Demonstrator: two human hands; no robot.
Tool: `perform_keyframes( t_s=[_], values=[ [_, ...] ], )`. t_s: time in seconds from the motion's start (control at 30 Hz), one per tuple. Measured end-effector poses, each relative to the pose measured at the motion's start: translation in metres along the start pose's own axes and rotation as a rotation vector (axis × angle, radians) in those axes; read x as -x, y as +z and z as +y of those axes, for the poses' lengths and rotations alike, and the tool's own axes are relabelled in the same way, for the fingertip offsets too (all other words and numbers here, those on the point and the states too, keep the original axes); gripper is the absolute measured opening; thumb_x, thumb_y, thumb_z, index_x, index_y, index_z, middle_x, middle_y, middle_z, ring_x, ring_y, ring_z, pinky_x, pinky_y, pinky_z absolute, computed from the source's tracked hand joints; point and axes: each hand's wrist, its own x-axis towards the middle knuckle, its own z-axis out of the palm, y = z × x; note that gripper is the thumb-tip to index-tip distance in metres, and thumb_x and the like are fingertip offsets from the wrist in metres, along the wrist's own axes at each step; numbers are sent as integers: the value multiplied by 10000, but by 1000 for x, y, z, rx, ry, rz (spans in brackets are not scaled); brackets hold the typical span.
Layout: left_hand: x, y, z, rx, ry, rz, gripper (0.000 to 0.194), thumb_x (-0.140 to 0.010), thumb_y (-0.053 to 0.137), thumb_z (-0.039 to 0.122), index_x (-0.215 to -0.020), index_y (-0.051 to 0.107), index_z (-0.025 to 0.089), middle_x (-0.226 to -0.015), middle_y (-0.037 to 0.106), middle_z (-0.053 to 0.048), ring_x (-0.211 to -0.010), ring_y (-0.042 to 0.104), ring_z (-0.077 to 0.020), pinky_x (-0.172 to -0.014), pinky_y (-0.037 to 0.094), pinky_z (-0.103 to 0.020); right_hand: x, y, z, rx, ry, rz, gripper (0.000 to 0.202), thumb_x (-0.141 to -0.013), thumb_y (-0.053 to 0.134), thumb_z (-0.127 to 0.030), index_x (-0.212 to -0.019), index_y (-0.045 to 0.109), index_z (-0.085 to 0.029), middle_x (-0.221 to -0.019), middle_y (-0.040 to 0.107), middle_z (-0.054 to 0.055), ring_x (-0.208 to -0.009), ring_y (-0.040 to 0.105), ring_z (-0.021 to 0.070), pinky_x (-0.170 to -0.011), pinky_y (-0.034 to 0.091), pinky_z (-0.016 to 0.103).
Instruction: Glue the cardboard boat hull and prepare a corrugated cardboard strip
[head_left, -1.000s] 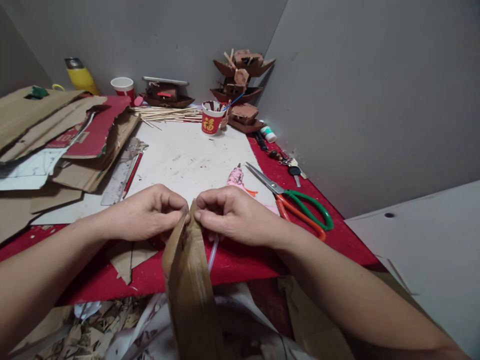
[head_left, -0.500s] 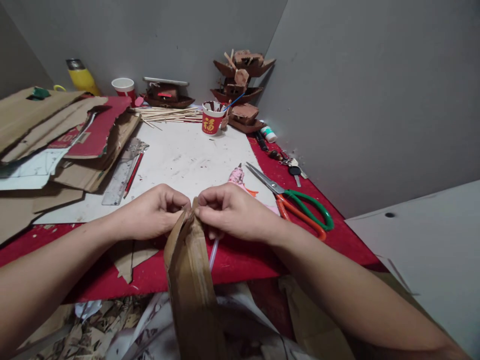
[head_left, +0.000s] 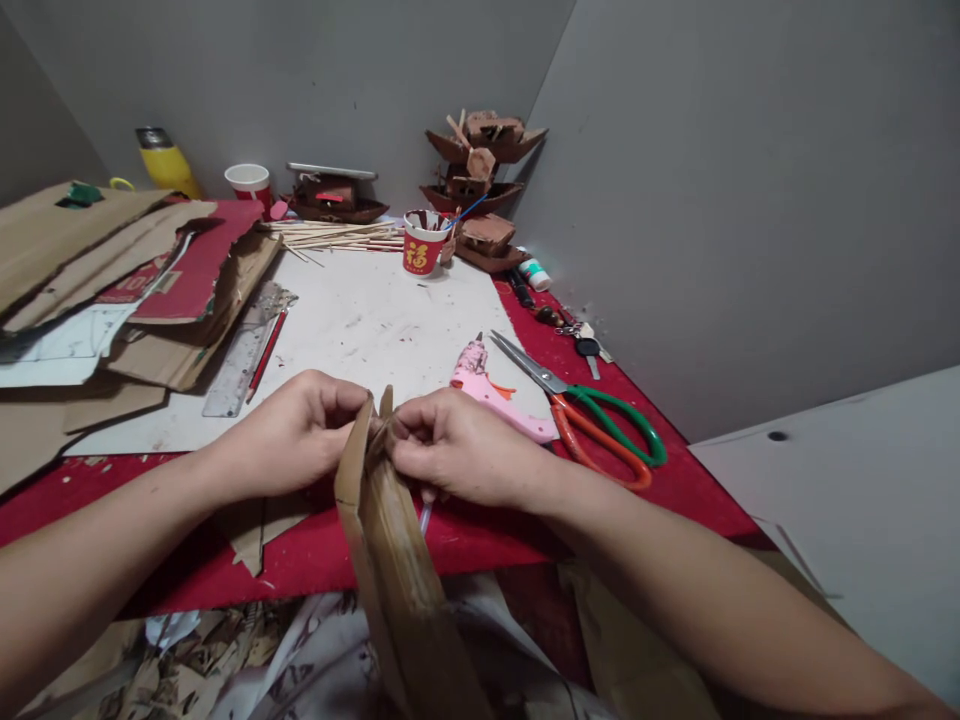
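Grey walls (head_left: pixel 712 180) stand behind and to the right of a table spread with red cloth (head_left: pixel 300 560), partly covered by one white sheet (head_left: pixel 360 310). At the near edge, two hands meet over one folded cardboard piece (head_left: pixel 409 560), which slopes from the fingertips down past the table's edge. Thumb and fingers of the left hand (head_left: pixel 311 435) are drawn tightly together at the tip of the raised left flap, their ends partly hidden. The right hand (head_left: pixel 469 445) pinches the opposite side at the same end, with no gap showing beyond the card's own thickness.

This step looks like bringing the two sides together at the narrow end; whether to bend or to join them, I cannot tell. The next move seems to call for an even pinch with the edges level.

Just beyond the right hand lie one pink glue gun (head_left: pixel 495 400) and one pair of scissors (head_left: pixel 553 382); beyond the left, one ruler (head_left: pixel 238 360) and one red pencil (head_left: pixel 268 355). Farther off I count two paper cups, one near the middle (head_left: pixel 423 252) and one at the back (head_left: pixel 250 187), one yellow bottle (head_left: pixel 165 165), and four model boats: three stacked at right (head_left: pixel 487 255), one at left (head_left: pixel 339 210). Thin sticks (head_left: pixel 341 236) overlap too much to count, as do the heaped cardboard sheets (head_left: pixel 75 240).
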Motion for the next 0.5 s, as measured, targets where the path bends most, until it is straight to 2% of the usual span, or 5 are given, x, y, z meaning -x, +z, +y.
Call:
perform_keyframes(
  t_s=[0.07,0.23,0.37,0.5],
  values=[
    [0,1,0,-28,0,12,236,-782,634,207,-576,549,131,-543,499,55,-497,408,-52,-473,355,-140,-2,0,1,-8,20,4,134,-710,484,-71,-614,513,-160,-468,506,-59,-407,520,70,-368,347,143],
    [-1,-2,0,-28,12,61,210,-787,621,224,-609,567,128,-544,471,55,-496,392,-55,-466,346,-145,-6,-8,3,-238,20,-118,88,-775,522,-172,-734,593,-141,-516,551,-52,-427,547,71,-407,436,156],
    [1,-3,-1,-86,64,76,229,-791,615,211,-588,548,128,-541,438,62,-496,362,-47,-451,315,-133,-5,-6,0,-263,-10,-73,101,-761,537,-142,-663,554,-153,-483,509,-75,-395,508,52,-388,394,143],
    [3,3,-1,-119,102,80,239,-816,578,232,-600,549,135,-549,446,61,-500,363,-52,-456,318,-138,-2,2,-3,-145,-14,16,153,-727,477,-61,-620,527,-158,-459,469,-80,-380,471,53,-369,338,151]
  ],
)
